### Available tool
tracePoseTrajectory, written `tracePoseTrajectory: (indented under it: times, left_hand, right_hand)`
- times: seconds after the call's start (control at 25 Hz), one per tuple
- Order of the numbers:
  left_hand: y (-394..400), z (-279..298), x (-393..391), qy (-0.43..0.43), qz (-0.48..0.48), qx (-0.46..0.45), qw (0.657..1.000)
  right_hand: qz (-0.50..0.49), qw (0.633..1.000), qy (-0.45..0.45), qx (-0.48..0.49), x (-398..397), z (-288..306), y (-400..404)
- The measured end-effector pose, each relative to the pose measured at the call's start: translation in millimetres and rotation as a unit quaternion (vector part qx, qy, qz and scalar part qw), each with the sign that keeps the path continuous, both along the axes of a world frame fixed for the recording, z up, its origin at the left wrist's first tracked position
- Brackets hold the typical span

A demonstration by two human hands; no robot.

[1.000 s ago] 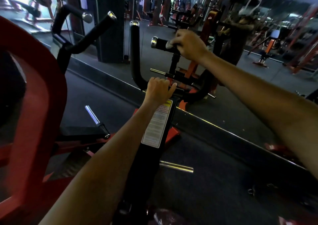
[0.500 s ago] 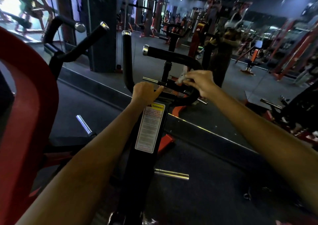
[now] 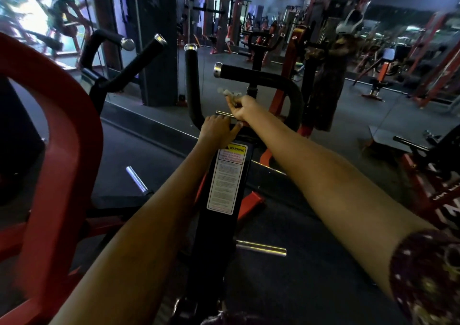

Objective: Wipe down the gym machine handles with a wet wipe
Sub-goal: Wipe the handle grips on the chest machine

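Observation:
A black machine arm point(image 3: 224, 200) with a white warning label runs away from me and ends in two black grips with chrome caps. One is an upright handle point(image 3: 192, 80), the other a horizontal handle point(image 3: 258, 77) that curves down on the right. My left hand point(image 3: 217, 131) rests on top of the arm just below the upright handle. My right hand point(image 3: 242, 107) hangs between the two handles, under the horizontal one, and pinches a crumpled white wet wipe point(image 3: 227, 93) that sticks out to the left, touching neither handle.
A thick red frame point(image 3: 62, 135) curves close on my left. Two more black handles point(image 3: 139, 58) rise beyond it. Chrome pegs point(image 3: 261, 248) stick out low from the machine. A mirror wall behind reflects red gym machines point(image 3: 286, 58) over dark floor.
My right hand left the horizontal handle, dropped past its curved end, then swung left with the wipe to the gap between the handles. The left hand stayed on the arm.

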State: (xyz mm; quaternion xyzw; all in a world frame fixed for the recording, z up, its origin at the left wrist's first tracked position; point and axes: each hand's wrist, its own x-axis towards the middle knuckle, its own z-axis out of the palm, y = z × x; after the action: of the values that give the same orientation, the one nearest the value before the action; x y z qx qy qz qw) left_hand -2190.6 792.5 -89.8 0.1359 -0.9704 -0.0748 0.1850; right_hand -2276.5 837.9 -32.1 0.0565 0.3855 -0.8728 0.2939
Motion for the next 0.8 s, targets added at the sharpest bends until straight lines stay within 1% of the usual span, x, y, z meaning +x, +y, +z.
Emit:
tracePoseTrajectory:
  times: [0.08, 0.16, 0.28, 0.4, 0.52, 0.68, 0.8]
  left_hand:
    - [-1.2, 2.7, 1.3, -0.022, -0.011, 0.005, 1.0]
    - [-1.5, 3.6, 2.6, -0.024, -0.014, 0.006, 1.0]
    - [-0.5, 3.0, 3.1, -0.011, -0.013, 0.012, 1.0]
    - [0.8, 2.4, 3.1, -0.013, -0.006, 0.004, 1.0]
    - [1.9, 3.3, 2.6, -0.015, -0.004, 0.003, 1.0]
    - [2.9, 4.4, 2.7, -0.019, -0.001, 0.026, 0.999]
    - [3.9, 5.7, 2.6, -0.024, 0.007, 0.031, 0.999]
  right_hand:
    - [-0.002, 0.998, -0.005, -0.061, 1.1, 5.4, -3.1]
    - [-0.018, 0.994, -0.02, -0.11, 2.3, 14.8, -0.6]
    - [-0.035, 0.993, -0.019, -0.108, 3.3, 26.0, 9.7]
    - [-0.036, 0.992, -0.047, -0.112, 4.4, 27.5, 21.9]
    - [-0.052, 0.984, -0.078, -0.148, 5.5, 28.6, 34.7]
    - [-0.108, 0.964, -0.146, -0.196, -6.7, 23.9, 58.6]
    - [-0.115, 0.958, -0.146, -0.221, -14.1, 16.7, 72.8]
